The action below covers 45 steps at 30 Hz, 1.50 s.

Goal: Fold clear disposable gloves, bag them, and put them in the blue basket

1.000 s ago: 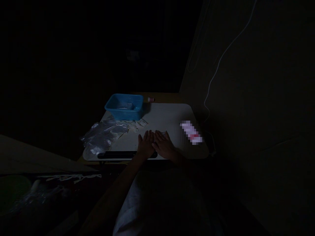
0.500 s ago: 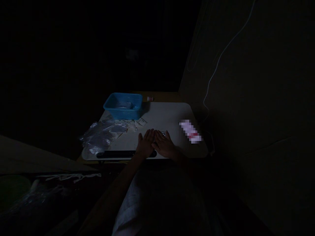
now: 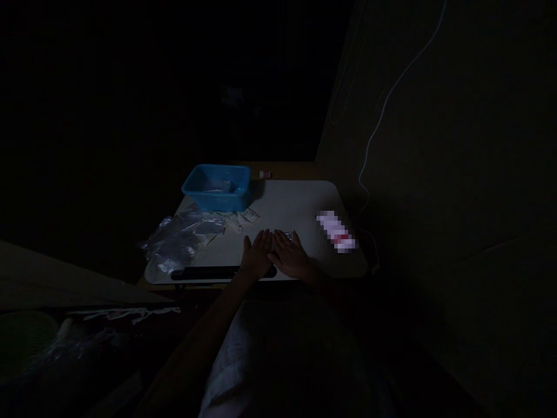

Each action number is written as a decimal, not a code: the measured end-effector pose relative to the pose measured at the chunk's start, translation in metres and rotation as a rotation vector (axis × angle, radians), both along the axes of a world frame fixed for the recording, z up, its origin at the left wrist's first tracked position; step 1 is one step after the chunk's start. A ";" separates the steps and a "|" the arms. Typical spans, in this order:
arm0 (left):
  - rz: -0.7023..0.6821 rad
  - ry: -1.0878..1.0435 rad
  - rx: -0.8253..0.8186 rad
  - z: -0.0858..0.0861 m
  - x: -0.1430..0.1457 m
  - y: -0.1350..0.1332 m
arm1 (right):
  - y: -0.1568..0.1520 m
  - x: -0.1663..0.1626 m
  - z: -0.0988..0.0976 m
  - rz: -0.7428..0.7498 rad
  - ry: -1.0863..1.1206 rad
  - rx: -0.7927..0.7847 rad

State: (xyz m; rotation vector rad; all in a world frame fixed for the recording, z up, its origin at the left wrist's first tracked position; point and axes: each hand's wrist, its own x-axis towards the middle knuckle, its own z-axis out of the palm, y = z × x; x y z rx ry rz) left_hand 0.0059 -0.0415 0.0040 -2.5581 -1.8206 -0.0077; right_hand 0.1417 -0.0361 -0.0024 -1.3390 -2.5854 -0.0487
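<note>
The scene is very dark. Both of my hands lie flat, side by side, on a small white lap table [image 3: 287,203]. My left hand [image 3: 256,255] has its fingers stretched out and touches my right hand [image 3: 289,255], which is also flat with fingers apart. A small pale object [image 3: 288,235] peeks out just beyond my right fingertips. Neither hand holds anything that I can see.
A blue plastic tub [image 3: 217,187] stands at the table's far left. Crumpled clear plastic bags [image 3: 174,244] lie left of my hands. A white packet with a red mark [image 3: 336,231] lies at the right. A small bottle [image 3: 265,174] sits beyond the table. A white cable [image 3: 369,145] hangs on the wall.
</note>
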 end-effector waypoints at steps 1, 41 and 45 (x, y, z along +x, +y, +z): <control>-0.003 0.004 0.000 0.001 0.000 0.000 | 0.000 0.000 0.000 -0.001 0.000 0.000; -0.001 -0.012 0.022 0.000 0.001 -0.001 | 0.000 0.001 -0.001 0.005 0.008 0.010; 0.016 -0.005 0.011 0.001 0.002 -0.001 | 0.000 0.002 0.000 -0.002 0.017 0.013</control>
